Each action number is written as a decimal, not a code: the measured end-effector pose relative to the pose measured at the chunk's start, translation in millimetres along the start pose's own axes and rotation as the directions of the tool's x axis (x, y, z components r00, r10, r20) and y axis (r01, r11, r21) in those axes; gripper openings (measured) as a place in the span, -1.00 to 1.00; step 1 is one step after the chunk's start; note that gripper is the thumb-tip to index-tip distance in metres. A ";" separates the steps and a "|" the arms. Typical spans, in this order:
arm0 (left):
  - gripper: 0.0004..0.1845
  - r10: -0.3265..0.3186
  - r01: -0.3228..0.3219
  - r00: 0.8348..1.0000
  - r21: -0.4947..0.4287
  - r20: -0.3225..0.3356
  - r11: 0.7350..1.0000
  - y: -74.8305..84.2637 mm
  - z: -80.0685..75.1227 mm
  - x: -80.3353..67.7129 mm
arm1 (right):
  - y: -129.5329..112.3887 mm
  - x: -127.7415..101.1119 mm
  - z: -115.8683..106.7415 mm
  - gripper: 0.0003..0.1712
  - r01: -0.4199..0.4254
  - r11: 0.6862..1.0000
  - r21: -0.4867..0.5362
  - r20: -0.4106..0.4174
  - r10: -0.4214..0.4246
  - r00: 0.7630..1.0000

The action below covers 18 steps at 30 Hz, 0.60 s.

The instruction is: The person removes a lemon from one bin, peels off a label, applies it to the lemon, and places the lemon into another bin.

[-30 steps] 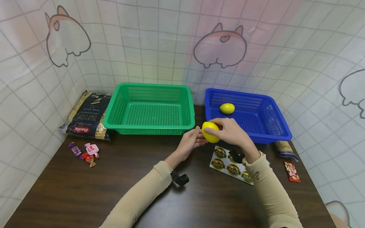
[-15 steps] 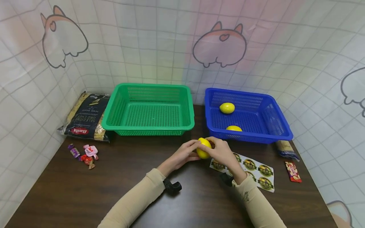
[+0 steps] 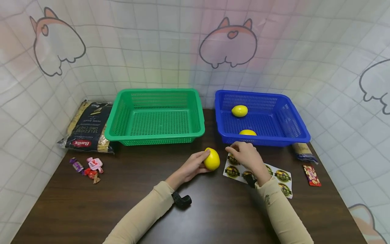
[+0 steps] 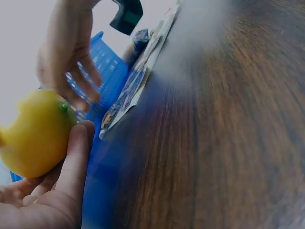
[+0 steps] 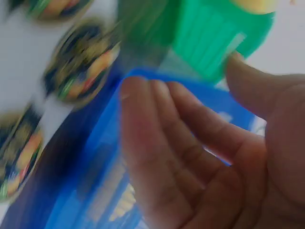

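My left hand (image 3: 189, 167) holds a yellow lemon (image 3: 212, 160) over the table, thumb on top and fingers beneath. In the left wrist view this lemon (image 4: 38, 133) shows a small green stem end. My right hand (image 3: 247, 156) is apart from the lemon, over the left part of a white sheet of round stickers (image 3: 282, 175). The right wrist view shows its fingers (image 5: 143, 124) loosely bent, the thumb away from them and nothing held. Behind it, two more lemons lie in a blue basket (image 3: 268, 139): one lemon (image 3: 239, 110) at the back, another lemon (image 3: 247, 132) partly hidden by the front rim.
Left of the blue basket stands a green basket (image 3: 155, 137). A bag of penne pasta (image 3: 88, 127) leans at the far left, with several wrapped candies (image 3: 95, 164) in front. On the right lie a small packet (image 3: 304, 152) and a red snack packet (image 3: 312, 175).
The right hand has let go of the lemon and moved right, over the sticker sheet. The left hand keeps the lemon in nearly the same place. The head view has shifted slightly.
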<state>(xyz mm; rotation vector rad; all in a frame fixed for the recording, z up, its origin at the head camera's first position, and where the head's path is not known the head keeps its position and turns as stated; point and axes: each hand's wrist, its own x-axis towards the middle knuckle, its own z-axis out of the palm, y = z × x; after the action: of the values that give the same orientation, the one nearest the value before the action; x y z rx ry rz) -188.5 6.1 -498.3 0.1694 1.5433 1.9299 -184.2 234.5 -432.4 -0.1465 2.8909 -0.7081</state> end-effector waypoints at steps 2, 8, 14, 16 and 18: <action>-0.36 -0.006 0.006 1.000 -0.010 -0.001 1.000 -1.9 -0.1 0.2 | 9.1 0.8 -0.9 -0.55 -0.050 0.997 -0.059 0.003 0.050 0.999; -0.35 -0.009 0.009 1.000 -0.027 -0.004 1.000 -6.6 0.6 1.4 | 20.5 5.0 4.7 -0.50 -0.127 0.980 -0.153 0.051 0.136 0.989; -0.33 -0.006 0.005 1.000 -0.053 -0.024 0.999 -7.5 2.8 -1.1 | 19.9 10.4 9.7 -0.59 -0.140 0.975 -0.173 0.057 0.152 0.987; -0.32 -0.007 0.005 1.000 -0.061 -0.030 0.998 -7.5 2.9 -1.8 | 18.7 12.1 10.6 -0.64 -0.146 0.973 -0.178 0.057 0.159 0.986; -0.32 -0.007 0.005 0.999 -0.067 -0.034 0.998 -7.3 2.7 -2.1 | 17.4 13.2 10.8 -0.68 -0.151 0.971 -0.185 0.060 0.165 0.985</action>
<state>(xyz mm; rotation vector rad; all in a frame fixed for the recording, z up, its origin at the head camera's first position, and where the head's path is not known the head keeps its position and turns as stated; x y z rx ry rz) -182.6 7.9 -503.6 0.1035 1.4965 1.9866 -196.2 243.2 -451.8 0.0355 2.8509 -0.4046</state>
